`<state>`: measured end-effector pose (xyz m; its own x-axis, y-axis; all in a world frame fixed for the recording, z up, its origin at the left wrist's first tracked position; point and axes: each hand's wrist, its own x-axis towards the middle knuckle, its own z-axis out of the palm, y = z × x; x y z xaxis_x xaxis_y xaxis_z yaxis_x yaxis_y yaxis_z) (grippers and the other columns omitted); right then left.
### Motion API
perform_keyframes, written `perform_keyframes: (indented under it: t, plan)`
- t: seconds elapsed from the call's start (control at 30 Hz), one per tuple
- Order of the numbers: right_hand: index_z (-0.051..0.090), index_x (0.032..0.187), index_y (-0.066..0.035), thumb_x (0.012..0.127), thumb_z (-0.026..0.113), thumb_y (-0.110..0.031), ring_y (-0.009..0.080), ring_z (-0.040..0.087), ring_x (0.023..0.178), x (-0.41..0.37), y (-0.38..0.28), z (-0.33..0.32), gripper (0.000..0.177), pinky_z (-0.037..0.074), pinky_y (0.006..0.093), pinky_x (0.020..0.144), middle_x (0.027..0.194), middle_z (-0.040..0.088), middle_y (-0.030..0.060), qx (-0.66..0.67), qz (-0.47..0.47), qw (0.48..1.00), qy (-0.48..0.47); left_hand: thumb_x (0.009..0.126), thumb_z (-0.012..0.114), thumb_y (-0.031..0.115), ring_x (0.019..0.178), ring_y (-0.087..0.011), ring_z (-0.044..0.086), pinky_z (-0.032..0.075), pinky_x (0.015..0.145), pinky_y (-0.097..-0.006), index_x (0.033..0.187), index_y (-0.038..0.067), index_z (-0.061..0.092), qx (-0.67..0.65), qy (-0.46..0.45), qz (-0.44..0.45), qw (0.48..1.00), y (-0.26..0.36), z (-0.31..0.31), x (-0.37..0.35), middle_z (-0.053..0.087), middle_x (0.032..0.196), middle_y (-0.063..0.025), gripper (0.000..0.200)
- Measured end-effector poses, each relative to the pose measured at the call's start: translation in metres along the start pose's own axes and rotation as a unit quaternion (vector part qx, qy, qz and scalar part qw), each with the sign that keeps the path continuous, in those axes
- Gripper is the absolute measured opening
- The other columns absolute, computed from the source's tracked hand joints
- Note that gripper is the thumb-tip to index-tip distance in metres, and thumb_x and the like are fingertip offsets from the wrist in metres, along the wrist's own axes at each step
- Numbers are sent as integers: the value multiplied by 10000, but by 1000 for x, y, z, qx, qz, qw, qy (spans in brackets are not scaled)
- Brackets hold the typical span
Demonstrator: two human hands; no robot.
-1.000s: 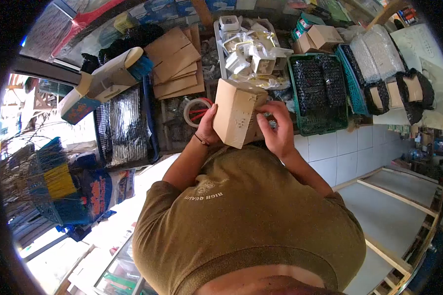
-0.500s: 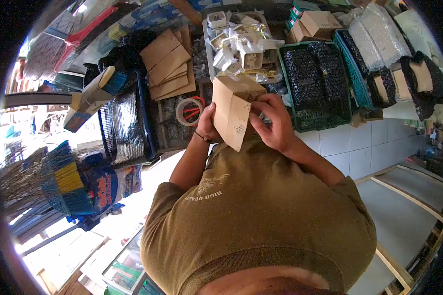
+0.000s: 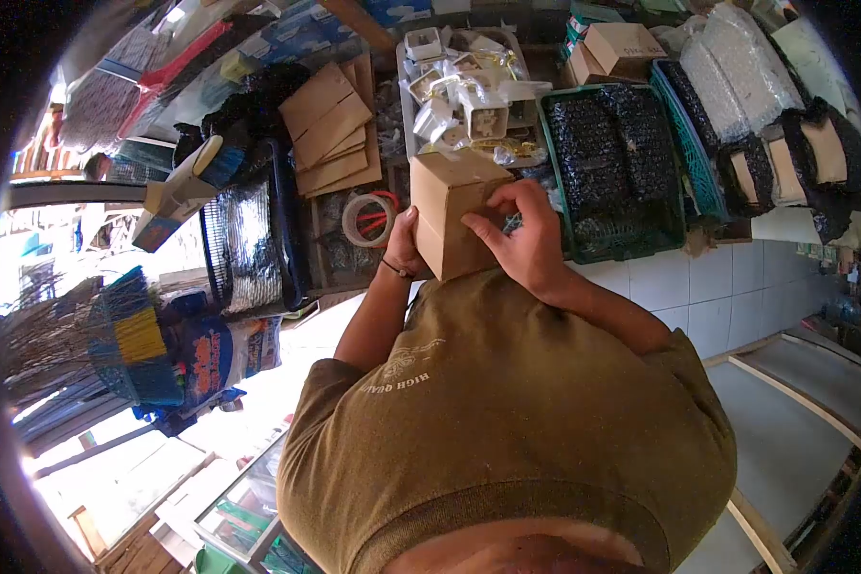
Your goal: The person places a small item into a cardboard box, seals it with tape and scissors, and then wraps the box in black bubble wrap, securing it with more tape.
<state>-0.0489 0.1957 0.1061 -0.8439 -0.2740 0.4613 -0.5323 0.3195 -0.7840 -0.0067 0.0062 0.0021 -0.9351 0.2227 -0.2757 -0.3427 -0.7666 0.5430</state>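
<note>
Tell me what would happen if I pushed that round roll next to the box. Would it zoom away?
Probably not: the pale roll seems to lie on its flat side, so it would likely slide. Stood on its edge, it might roll, because it's round. The red thing showing through its hole and beside it might catch or get dragged along.

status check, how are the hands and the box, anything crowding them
Left hand gripping cardboard box by its side. Right hand, fingers at the box. Tape roll close beside left hand; tray of plastic-wrapped parts just beyond.
</note>
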Motion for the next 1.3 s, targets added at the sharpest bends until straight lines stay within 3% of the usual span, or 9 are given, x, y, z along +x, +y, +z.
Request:
perform_keyframes:
  t: [0.1,0.2,0.3,0.5,0.7,0.77,0.87,1.2,1.3]
  plan:
    - [521,839,-66,665,795,-240,265,506,707,-4,4,3,368,413,366,653,780,505,97,15,36,999,-6,771,594,450,1145,-344,497,394,976,-510,1336,73,360,-35,-19,-28,999,5,6,-5,477,1279,-174,718]
    - [506,887,-64,666,799,-240,231,504,679,-3,2,1,407,410,341,617,784,499,88,19,61,998,-23,766,592,455,1146,-349,494,388,977,-520,1340,86,361,-29,-18,-30,999,6,5,-5,473,1283,-174,721]
    - [501,915,-50,714,775,-164,151,465,643,2,-1,-1,358,417,282,591,751,474,47,44,10,999,16,781,561,484,1129,-333,510,414,956,-499,1333,75,365,-29,-10,-21,999,4,10,-2,488,1265,-169,715]
    - [514,996,-40,745,687,-48,137,463,635,3,7,-2,305,413,268,598,769,483,48,54,14,998,15,810,497,558,1107,-302,532,451,932,-459,1326,43,365,-32,6,-25,999,-3,2,5,493,1254,-169,741]
    - [503,1041,-53,701,709,-54,212,532,699,3,13,-5,398,448,320,637,837,502,82,52,67,996,-2,822,499,538,1015,-288,585,490,876,-448,1279,42,431,1,30,-13,999,-3,4,9,557,1163,-161,678]
    - [506,1043,-59,695,718,-61,216,535,702,5,16,-4,407,449,329,643,823,502,77,53,68,996,3,831,506,513,952,-280,614,513,837,-439,1245,42,467,59,24,12,998,1,13,7,593,1103,-152,628]
    - [525,1025,-62,688,725,-65,227,542,708,8,19,-5,392,451,338,652,797,512,75,56,78,995,1,839,519,484,880,-267,635,534,788,-420,1205,36,498,5,51,-2,999,1,23,5,620,1038,-140,579]
    - [593,898,-45,727,686,-47,269,586,740,14,23,-1,194,455,349,650,800,574,106,38,37,998,37,843,524,460,944,-259,616,515,813,-420,1226,54,483,-29,21,-40,999,-3,18,8,603,1093,-112,561]
    - [608,875,-49,798,651,-34,127,519,599,16,33,4,90,417,252,537,763,547,52,27,39,996,75,866,485,442,943,-244,616,513,808,-399,1227,54,482,-3,39,-73,997,-2,15,16,603,1093,-100,530]
